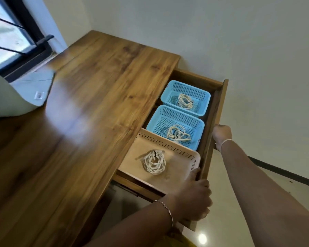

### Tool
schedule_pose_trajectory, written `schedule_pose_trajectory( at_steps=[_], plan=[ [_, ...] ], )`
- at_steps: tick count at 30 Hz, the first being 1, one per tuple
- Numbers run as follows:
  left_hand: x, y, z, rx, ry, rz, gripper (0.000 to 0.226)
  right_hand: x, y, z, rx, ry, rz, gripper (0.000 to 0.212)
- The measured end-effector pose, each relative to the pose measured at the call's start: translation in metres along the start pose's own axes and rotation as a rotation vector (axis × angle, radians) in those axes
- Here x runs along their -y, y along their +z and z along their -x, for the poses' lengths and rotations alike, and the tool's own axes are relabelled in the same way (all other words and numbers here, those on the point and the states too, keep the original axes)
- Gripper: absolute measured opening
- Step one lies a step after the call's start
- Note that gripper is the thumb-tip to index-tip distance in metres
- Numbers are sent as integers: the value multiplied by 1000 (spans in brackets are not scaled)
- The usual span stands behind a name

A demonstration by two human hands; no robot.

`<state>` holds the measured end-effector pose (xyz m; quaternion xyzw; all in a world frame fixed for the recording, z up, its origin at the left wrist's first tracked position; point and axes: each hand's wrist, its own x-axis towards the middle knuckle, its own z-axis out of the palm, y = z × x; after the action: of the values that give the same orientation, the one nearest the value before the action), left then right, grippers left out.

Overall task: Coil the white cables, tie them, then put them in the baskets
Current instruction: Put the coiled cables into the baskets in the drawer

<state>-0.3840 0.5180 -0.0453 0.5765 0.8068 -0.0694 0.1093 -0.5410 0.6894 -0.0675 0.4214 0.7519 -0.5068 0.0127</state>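
An open wooden drawer (219, 104) holds three baskets in a row. The far blue basket (169, 90) contains a coiled white cable (184, 101) with a black tie. The middle blue basket (161, 118) holds another tied coil (178, 134). The near beige basket (169, 145) holds a third tied coil (154, 162). My left hand (194, 198) grips the near end of the drawer front. My right hand (221, 135) grips the drawer front further along, fingers curled over its top edge.
The drawer sticks out from a long wooden desk (82, 122) against a white wall. A window (12, 38) and a pale curved object (5, 97) are at the left. Light tiled floor (239, 220) lies below the drawer.
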Motion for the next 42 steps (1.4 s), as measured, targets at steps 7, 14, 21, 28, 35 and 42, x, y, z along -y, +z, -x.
schedule_pose_trajectory(
  at_steps=[7, 14, 21, 28, 35, 42],
  plan=[
    [36, -3, 39, 26, -161, -50, 20, 31, 48, 22, 124, -54, 54, 36],
    [76, 23, 72, -118, -417, -28, 21, 59, 98, 46, 286, -136, 87, 49],
    [110, 42, 100, -249, -831, -9, 88, 81, 139, 72, 460, -172, 115, 36],
    [131, 52, 115, -168, -1312, 140, 99, 81, 178, 74, 519, -56, -32, 39],
    [134, 35, 105, -40, -1428, 223, 92, 82, 189, 86, 396, -173, 24, 50],
    [134, 32, 100, -11, -1425, 211, 89, 80, 188, 89, 419, -125, -84, 51]
  ],
)
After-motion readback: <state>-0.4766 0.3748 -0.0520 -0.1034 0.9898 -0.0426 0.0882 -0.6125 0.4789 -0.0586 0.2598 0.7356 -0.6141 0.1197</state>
